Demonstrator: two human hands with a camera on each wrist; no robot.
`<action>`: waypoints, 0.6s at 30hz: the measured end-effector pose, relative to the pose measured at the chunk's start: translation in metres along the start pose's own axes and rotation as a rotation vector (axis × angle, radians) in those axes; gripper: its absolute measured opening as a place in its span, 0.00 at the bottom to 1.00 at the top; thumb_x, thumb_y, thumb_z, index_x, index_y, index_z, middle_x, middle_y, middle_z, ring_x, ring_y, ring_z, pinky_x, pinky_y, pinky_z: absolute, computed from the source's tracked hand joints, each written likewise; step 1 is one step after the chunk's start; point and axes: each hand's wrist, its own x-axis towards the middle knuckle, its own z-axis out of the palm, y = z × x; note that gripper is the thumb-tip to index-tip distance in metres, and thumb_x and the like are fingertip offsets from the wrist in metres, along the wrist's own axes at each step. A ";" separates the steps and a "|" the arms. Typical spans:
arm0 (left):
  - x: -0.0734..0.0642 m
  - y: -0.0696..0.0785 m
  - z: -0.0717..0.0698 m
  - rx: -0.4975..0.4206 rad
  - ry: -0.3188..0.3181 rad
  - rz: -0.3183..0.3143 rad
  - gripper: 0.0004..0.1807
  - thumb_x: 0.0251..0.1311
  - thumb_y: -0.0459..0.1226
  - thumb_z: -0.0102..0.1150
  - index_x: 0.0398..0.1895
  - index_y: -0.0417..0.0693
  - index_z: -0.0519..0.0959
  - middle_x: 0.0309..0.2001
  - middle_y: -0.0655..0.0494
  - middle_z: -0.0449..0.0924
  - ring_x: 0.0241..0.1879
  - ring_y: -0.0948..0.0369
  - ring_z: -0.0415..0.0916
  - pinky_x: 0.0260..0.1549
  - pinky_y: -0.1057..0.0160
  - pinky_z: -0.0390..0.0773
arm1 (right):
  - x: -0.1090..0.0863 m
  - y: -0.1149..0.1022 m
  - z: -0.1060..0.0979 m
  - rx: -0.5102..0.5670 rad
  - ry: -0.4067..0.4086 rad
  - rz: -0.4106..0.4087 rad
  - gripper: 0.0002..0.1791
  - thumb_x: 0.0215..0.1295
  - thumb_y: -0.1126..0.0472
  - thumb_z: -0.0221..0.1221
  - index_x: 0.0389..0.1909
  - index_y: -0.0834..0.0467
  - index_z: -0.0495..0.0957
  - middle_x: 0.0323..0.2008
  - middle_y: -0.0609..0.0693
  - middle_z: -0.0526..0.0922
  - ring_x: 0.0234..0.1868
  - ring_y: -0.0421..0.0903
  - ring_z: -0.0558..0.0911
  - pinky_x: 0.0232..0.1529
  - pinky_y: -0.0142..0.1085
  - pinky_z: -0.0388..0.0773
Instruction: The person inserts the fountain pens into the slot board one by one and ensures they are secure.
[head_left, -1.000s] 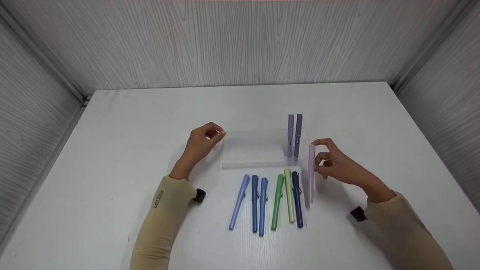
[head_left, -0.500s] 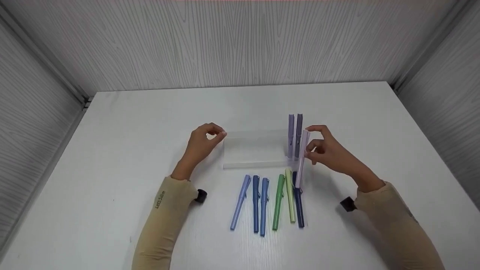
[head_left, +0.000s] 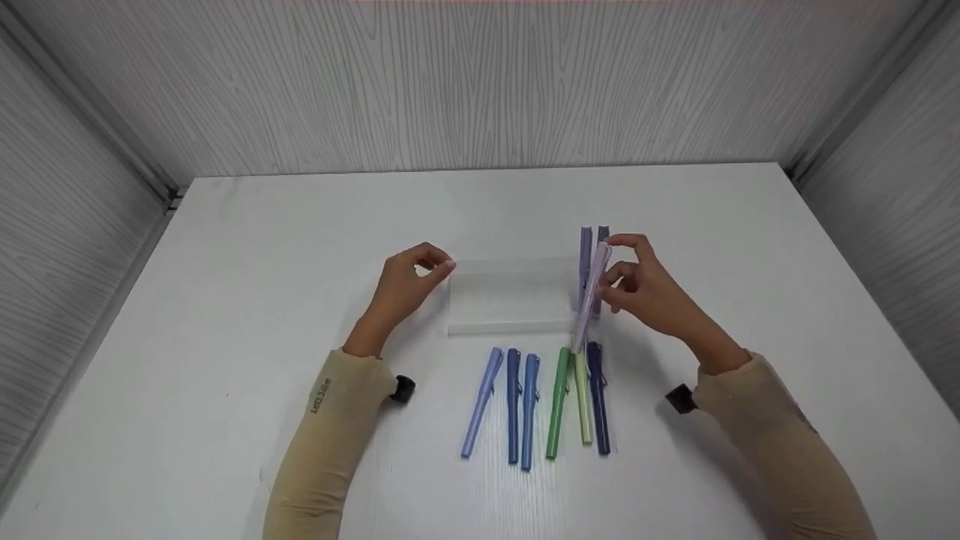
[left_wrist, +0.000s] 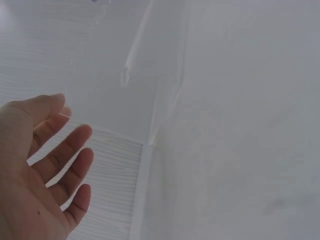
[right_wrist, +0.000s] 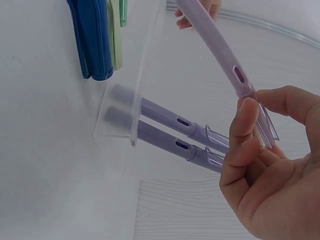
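My right hand (head_left: 651, 296) holds a light lilac pen (right_wrist: 217, 47) by its capped upper part, between thumb and fingers. It slants with its lower end toward the front wall of a clear plastic pen holder (head_left: 510, 328). Two purple pens (right_wrist: 162, 115) stand side by side in the holder's right end, partly behind the lilac one in the head view. At the opposite end, my left hand (head_left: 405, 283) pinches the holder's upper left corner between thumb and forefinger; the other fingers curve loosely in the left wrist view.
In front of the holder several capped pens lie on the white table (head_left: 187, 315): a periwinkle pen (head_left: 481, 405), two blue pens (head_left: 513, 409), a green pen (head_left: 558, 405), a pale yellow-green pen (head_left: 583, 405) and a navy pen (head_left: 598, 401). Wood-grain panels (head_left: 480, 90) enclose the table.
My right hand has carried the lilac pen left and away from me, from beside the holder to over its right end, tilting it. My left hand keeps its place at the corner.
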 end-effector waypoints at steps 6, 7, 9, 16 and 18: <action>0.001 0.001 0.000 -0.009 0.000 0.018 0.13 0.65 0.45 0.59 0.42 0.45 0.81 0.41 0.48 0.83 0.46 0.53 0.76 0.52 0.51 0.74 | 0.004 -0.002 0.005 -0.088 0.055 -0.051 0.35 0.67 0.66 0.57 0.68 0.56 0.49 0.34 0.53 0.78 0.26 0.43 0.77 0.30 0.30 0.74; 0.001 0.000 0.000 -0.008 0.002 0.018 0.13 0.65 0.45 0.59 0.42 0.45 0.81 0.41 0.49 0.83 0.46 0.53 0.77 0.51 0.51 0.75 | 0.005 -0.002 0.006 -0.101 0.064 -0.053 0.35 0.67 0.65 0.57 0.68 0.55 0.49 0.34 0.53 0.78 0.26 0.44 0.77 0.29 0.31 0.74; 0.001 0.000 0.000 -0.005 0.005 0.019 0.12 0.65 0.45 0.59 0.42 0.45 0.81 0.41 0.49 0.83 0.45 0.53 0.77 0.50 0.53 0.75 | 0.006 -0.004 0.008 -0.134 0.082 -0.052 0.35 0.67 0.64 0.58 0.68 0.54 0.50 0.34 0.52 0.78 0.26 0.46 0.77 0.29 0.31 0.74; 0.000 -0.002 0.001 -0.021 0.004 0.010 0.12 0.65 0.45 0.59 0.41 0.46 0.81 0.42 0.50 0.83 0.42 0.55 0.78 0.46 0.57 0.77 | 0.009 -0.009 0.014 -0.225 0.151 -0.066 0.35 0.66 0.65 0.59 0.68 0.55 0.50 0.34 0.52 0.78 0.26 0.45 0.75 0.28 0.31 0.74; 0.000 -0.002 0.001 -0.026 0.002 0.004 0.12 0.65 0.45 0.59 0.42 0.46 0.81 0.42 0.50 0.83 0.43 0.55 0.78 0.46 0.57 0.77 | 0.010 -0.010 0.015 -0.237 0.174 -0.075 0.35 0.66 0.65 0.58 0.68 0.55 0.50 0.35 0.52 0.79 0.26 0.45 0.75 0.28 0.31 0.74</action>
